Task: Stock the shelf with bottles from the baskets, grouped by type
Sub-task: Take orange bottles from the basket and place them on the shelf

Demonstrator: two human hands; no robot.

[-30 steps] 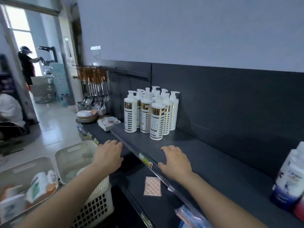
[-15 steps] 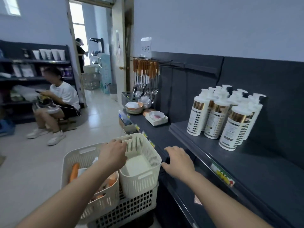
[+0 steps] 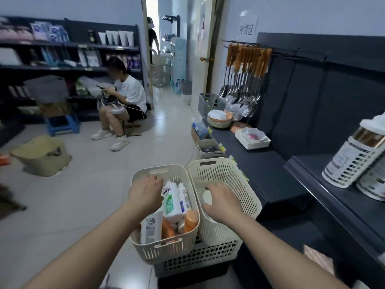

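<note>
left hand (image 3: 145, 195) now over bottles (image 3: 171, 203) | right hand (image 3: 224, 202) left shelf (image 3: 270, 170), seemingly inside basket (image 3: 229, 174)

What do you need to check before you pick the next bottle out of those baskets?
1. Bottles in the left cream slotted plastic basket: ok, a white bottle with green label and orange bottles lie inside.
2. Anything in the right cream slotted plastic basket: cannot tell, only a pale patch shows at its bottom.
3. Free right hand: ok, open above the right basket.
4. Free left hand: cannot tell, its fingers curl down into the left basket.
5. Room on the dark grey shelf: ok, bare surface shows beside the white pump bottles with gold bands.
</note>
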